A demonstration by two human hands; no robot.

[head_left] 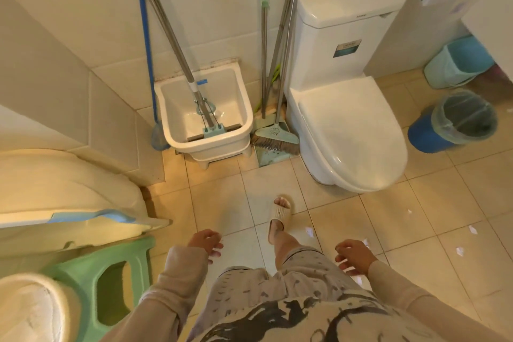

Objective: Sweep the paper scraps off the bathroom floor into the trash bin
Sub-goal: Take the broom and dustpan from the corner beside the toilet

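With your left hand (206,243) and right hand (354,257) empty, fingers loosely spread, grip the light, stiff broom (273,134) left of the toilet (352,133) mid-handle; the paper scraps (460,251) look flimsy, possibly tissue.

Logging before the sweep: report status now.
Left hand, right hand open, empty. Scraps on floor, right side. Broom untouched beside toilet. Toilet sits between broom and bin.

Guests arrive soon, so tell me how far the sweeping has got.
Nothing looks done: paper scraps lie on the floor. Both the left hand and right hand are empty; the broom leans untouched beside the toilet. Left: fetch it, sweep the scraps, tip them into the trash bin.
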